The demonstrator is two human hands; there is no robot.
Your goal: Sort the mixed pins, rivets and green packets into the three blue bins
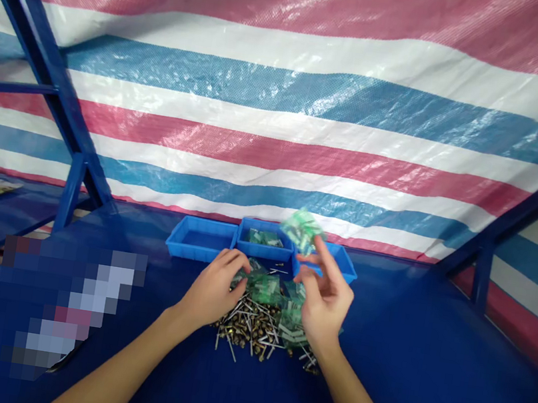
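My left hand (215, 288) is at the left of a heap of small metal parts (250, 330), brassy heads on thin silvery shafts. Its fingers curl loosely, thumb and index tip apart beside green-tinted clear plastic packets (266, 288) lying on the heap. Above the heap's right side, my right hand (327, 304) has its thumb and fingers apart. A blurred green packet (301, 228) is in the air at its index fingertip; no thumb grip on it shows. More packets (292, 319) lie below this hand, partly hidden by it.
Behind the heap stand a left blue bin (200, 255), a middle blue bin (264, 252) holding green packets, and a right blue bin (348, 265) partly behind my right hand. Blue frame posts (71, 192) flank the blue table (427, 360). A striped sheet (281, 122) hangs behind. A pixelated patch covers the left.
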